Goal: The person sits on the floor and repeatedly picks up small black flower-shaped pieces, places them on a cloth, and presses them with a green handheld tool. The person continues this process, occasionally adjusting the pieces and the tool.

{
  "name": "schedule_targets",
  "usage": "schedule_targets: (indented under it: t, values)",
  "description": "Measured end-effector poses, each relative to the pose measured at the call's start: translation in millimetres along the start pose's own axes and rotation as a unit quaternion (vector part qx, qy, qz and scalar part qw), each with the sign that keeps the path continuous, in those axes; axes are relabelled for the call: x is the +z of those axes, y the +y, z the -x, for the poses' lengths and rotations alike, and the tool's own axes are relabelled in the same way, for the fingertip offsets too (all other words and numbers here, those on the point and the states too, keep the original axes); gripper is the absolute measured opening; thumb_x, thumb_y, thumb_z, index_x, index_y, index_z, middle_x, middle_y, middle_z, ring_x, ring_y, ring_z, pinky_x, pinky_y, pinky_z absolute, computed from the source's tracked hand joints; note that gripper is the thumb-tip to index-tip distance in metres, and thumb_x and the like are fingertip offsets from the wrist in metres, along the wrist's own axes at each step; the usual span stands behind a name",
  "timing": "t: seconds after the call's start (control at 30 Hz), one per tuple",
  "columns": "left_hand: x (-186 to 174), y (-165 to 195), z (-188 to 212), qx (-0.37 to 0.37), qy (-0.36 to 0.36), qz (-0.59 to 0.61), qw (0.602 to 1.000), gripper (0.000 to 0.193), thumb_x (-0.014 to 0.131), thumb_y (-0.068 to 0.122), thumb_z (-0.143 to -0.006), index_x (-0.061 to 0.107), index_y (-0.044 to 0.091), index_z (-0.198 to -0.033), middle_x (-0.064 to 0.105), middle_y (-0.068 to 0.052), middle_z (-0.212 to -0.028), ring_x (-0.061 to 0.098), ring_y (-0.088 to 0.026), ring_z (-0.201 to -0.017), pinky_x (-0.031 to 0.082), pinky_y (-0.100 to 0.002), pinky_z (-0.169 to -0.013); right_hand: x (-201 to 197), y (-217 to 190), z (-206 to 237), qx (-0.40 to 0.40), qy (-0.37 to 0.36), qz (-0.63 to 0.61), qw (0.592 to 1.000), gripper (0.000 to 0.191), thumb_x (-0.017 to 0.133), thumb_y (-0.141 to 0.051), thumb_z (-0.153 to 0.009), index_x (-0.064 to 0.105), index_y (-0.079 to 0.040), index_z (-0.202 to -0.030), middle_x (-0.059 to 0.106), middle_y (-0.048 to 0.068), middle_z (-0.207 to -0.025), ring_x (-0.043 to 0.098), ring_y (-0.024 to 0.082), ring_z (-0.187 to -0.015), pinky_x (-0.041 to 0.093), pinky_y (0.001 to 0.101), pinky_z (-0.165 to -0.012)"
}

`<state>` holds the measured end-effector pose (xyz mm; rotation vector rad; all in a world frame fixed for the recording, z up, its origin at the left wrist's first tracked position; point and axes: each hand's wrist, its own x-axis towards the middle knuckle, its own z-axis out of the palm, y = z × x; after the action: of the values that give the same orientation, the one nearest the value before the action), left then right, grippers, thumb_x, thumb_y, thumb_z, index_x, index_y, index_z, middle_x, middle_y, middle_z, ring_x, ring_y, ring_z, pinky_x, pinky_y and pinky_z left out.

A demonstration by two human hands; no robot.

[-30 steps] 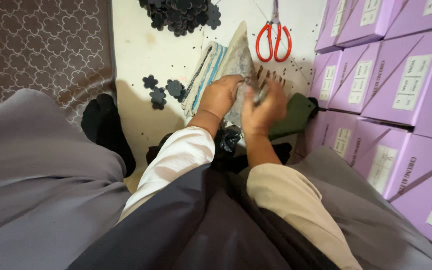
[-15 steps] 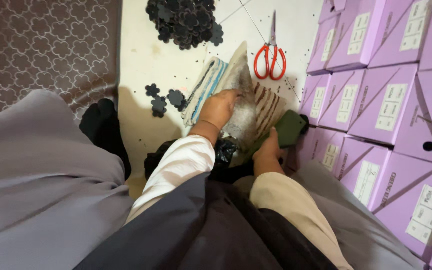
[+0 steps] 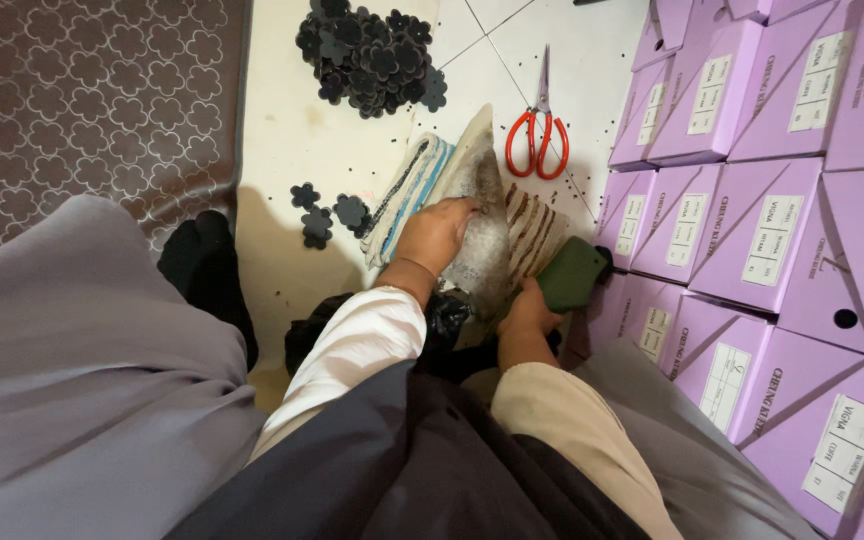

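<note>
My left hand (image 3: 437, 235) presses down on a grey speckled wedge-shaped piece (image 3: 482, 225) that lies on the white tiled floor, with its fingers curled over the piece. My right hand (image 3: 525, 308) is lower right of it, closed around the edge of a dark green block (image 3: 574, 272) beside a brown-striped pad (image 3: 530, 222). A folded cloth with blue and white stripes (image 3: 407, 195) lies under the left side of the grey piece. A crumpled black plastic bag (image 3: 447, 315) sits between my wrists.
Red-handled scissors (image 3: 540, 140) lie just beyond the grey piece. A pile of black flower-shaped cutouts (image 3: 367, 55) sits farther back, with a few more (image 3: 322, 215) at left. Stacked purple boxes (image 3: 752, 200) line the right. A brown patterned carpet (image 3: 82, 110) covers the left.
My right hand has left the top of the grey piece and dropped down to the dark green block. My left hand has stayed on the grey piece.
</note>
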<state>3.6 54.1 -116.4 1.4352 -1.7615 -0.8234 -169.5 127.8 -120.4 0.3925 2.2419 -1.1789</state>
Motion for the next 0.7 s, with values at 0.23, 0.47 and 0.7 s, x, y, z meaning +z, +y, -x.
schedule_targets:
  t: [0.23, 0.47, 0.7]
  values:
    - [5.5, -5.4, -3.6, -0.052, -0.053, -0.027, 0.997, 0.019, 0.062, 0.02, -0.096, 0.073, 0.017, -0.11, 0.074, -0.013, -0.102, 0.07, -0.037, -0.089, 0.055, -0.048, -0.077, 7.9, -7.6, -3.9, 0.003, -0.009, -0.03, 0.999, 0.09, 0.075, -0.012, -0.072, 0.033, -0.014, -0.151, 0.051, 0.012, -0.145, 0.056, 0.036, -0.127, 0.05, 0.0552, -0.103]
    - [8.4, -8.3, -3.6, -0.041, -0.002, 0.006, 0.999, 0.019, 0.062, 0.023, -0.094, 0.073, 0.016, -0.109, 0.074, -0.015, -0.104, 0.07, -0.039, -0.089, 0.055, -0.049, -0.076, 13.8, -41.2, -13.9, 0.065, -0.168, -0.134, 0.974, 0.069, 0.069, -0.025, -0.074, 0.05, -0.013, -0.139, 0.059, 0.012, -0.136, 0.059, 0.036, -0.123, 0.048, 0.058, -0.104]
    - [4.2, -4.9, -3.0, -0.079, -0.033, -0.01, 0.996, 0.019, 0.061, 0.019, -0.093, 0.073, 0.017, -0.107, 0.074, -0.015, -0.101, 0.07, -0.039, -0.09, 0.055, -0.05, -0.078, 13.3, -127.7, 32.5, 0.022, -0.392, -0.256, 0.883, 0.054, 0.066, -0.039, -0.084, 0.06, -0.01, -0.13, 0.067, 0.013, -0.127, 0.063, 0.036, -0.12, 0.05, 0.0545, -0.107]
